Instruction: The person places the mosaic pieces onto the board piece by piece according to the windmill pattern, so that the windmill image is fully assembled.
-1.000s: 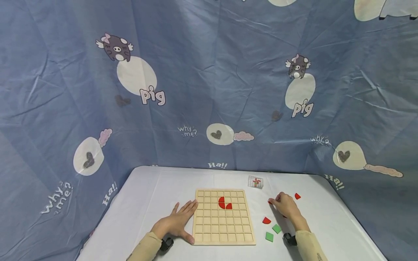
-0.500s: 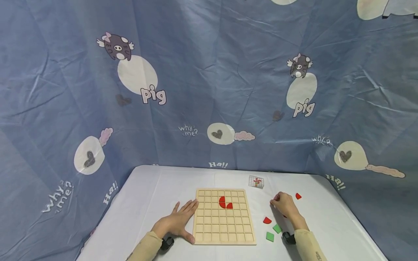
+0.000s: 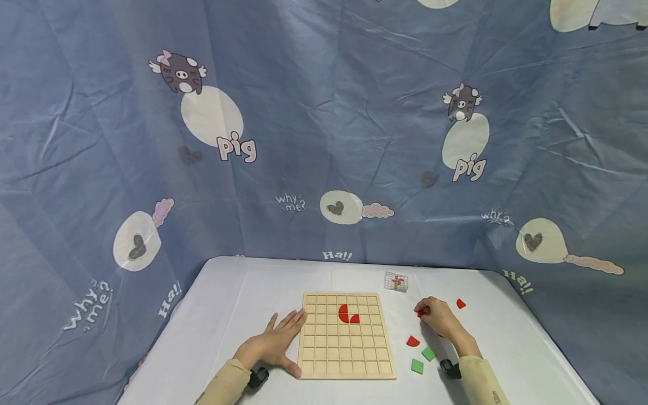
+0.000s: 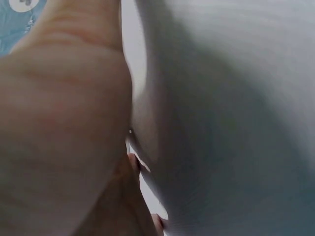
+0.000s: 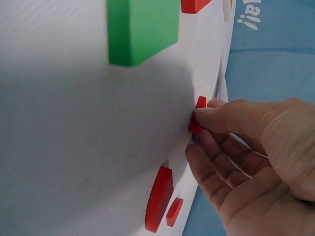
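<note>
My left hand [image 3: 275,344] lies flat with spread fingers at the left edge of the gridded wooden board [image 3: 331,355]; fingertips and thumb touch its frame. On the board's upper squares sit red quarter-circle tiles [image 3: 343,317], 3 in all. To the right of the board, my right hand [image 3: 441,318] pinches another red tile [image 5: 198,118] between thumb and fingers, low over the white table. The right wrist view shows its thumb over part of the tile. In the left wrist view, the left hand [image 4: 64,128] fills the left side and hides the board.
Loose red tiles [image 3: 413,341] [image 5: 160,199] and two green square tiles [image 3: 417,367] [image 3: 428,354] lie around the right hand. One red tile [image 3: 461,304] is farther right. A small pattern card [image 3: 396,282] stands behind the board. A blue printed curtain [image 3: 283,140] closes off the back.
The right hand's fingers have shifted slightly on the red tile, turning so that more of it shows beneath them. My left hand stays in place on the board's edge.
</note>
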Demonstrator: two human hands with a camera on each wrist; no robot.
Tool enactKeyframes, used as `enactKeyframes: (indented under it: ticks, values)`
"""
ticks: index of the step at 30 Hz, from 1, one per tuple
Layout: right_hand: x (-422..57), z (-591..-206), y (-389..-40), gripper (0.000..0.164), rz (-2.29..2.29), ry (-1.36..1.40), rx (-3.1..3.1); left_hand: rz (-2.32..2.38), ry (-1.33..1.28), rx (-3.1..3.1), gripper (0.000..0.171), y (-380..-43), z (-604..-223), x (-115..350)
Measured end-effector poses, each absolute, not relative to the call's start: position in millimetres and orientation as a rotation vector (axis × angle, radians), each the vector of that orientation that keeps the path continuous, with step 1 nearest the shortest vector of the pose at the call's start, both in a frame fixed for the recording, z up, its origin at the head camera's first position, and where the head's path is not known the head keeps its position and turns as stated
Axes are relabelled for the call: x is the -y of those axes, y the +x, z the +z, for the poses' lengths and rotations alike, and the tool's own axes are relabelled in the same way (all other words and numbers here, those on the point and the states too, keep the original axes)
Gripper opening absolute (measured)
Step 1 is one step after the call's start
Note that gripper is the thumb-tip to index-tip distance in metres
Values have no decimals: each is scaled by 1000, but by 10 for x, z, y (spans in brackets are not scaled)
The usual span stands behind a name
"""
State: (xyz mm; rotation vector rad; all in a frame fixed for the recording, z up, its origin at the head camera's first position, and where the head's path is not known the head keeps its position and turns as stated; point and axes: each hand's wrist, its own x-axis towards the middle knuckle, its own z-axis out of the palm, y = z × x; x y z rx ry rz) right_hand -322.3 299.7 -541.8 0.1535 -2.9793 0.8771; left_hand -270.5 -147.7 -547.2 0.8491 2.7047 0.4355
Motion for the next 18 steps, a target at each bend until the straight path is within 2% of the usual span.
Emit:
enactKeyframes:
  ticks: [10, 18]
  values:
    - [-3006, -5454, -3262, 30, 893, 107, 3002, 448, 854, -2700, 136, -2709, -5471, 1492]
    - [-3067, -5448, -3244, 16, 877, 61, 2998, 454, 837, -2688, 135, -2701, -5458, 1478]
